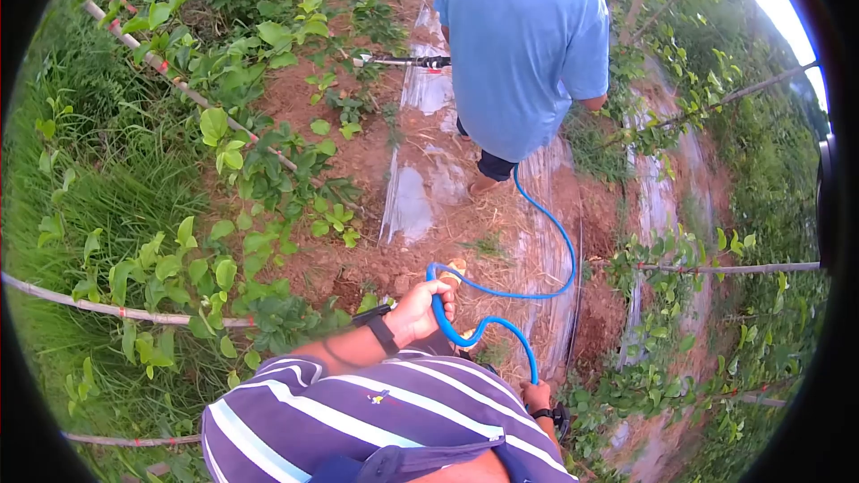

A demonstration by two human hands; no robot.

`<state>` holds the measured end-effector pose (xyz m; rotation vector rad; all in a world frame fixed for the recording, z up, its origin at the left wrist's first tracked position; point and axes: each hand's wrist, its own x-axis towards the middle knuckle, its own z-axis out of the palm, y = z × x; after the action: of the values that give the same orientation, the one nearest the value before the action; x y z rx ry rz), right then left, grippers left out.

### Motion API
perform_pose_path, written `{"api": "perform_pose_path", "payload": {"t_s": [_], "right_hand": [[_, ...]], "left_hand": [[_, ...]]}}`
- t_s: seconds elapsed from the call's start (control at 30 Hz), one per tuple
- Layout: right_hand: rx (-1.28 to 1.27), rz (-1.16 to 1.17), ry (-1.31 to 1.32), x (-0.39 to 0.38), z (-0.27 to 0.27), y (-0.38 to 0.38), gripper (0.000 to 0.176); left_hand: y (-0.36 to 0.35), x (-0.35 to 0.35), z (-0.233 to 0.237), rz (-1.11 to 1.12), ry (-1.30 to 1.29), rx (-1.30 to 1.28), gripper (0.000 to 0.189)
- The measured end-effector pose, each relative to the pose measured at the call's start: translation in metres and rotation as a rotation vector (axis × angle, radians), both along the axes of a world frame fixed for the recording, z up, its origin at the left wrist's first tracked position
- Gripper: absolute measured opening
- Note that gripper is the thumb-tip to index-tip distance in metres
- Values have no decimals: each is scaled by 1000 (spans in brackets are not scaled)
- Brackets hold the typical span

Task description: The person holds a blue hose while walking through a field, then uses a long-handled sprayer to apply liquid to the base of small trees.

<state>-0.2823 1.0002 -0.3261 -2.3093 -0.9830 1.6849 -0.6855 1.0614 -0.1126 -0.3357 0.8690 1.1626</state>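
Note:
A blue hose loops from behind the person ahead back to my hands. My left hand, with a dark band on its wrist, is wrapped around the hose in front of my body. From there the hose sags in a curve to my right hand, low by my right side. That hand also grips the hose, though its fingers are partly hidden. The person in a light blue shirt stands ahead, back turned. A spray wand sticks out to the left at that person's side.
Leafy plants and wooden poles line the left of the path. More plants and poles stand on the right. Plastic sheeting, straw and reddish soil cover the ground ahead.

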Motion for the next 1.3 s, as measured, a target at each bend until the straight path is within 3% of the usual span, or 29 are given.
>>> {"api": "perform_pose_path", "payload": {"t_s": [0.27, 0.33, 0.4, 0.43, 0.5, 0.73, 0.8, 0.97, 1.03, 1.13, 1.17, 1.3], "right_hand": [[34, -33, 7, 1, -13, -7, 12], [27, 98, -41, 4, -17, -10, 15], [11, 44, -91, 6, -22, -19, 17], [2, 190, -138, 10, -27, -20, 20], [81, 262, -303, 14, -47, -30, 22], [62, 261, -303, 1, -4, -20, 31], [10, 269, -310, -1, -1, -20, 47], [77, 256, -262, -3, 7, -23, 48], [147, 269, -311, 2, -6, -26, 32], [148, 236, -276, 7, -2, -28, 28], [79, 174, -224, 1, 33, -21, 27], [165, 159, -249, 7, 37, -19, 26]], "left_hand": [[1, 3, -2, -28, 8, 9, 11], [3, 1, -5, -42, 15, 6, 13], [5, 1, 0, -38, -3, 3, 14], [3, -3, -6, -56, -43, 32, 13], [4, -5, -10, -52, -36, 32, 13], [4, -7, 3, -63, 79, 32, 14], [4, -9, 0, -80, 90, 37, 14], [2, -13, -1, -81, 106, 59, 16], [0, -14, -6, -53, 129, 40, 16], [-7, -21, -18, -24, 84, 51, 9], [-9, -21, -16, -19, 36, 35, 9], [-13, -21, -6, 4, 42, 38, 12]]}}
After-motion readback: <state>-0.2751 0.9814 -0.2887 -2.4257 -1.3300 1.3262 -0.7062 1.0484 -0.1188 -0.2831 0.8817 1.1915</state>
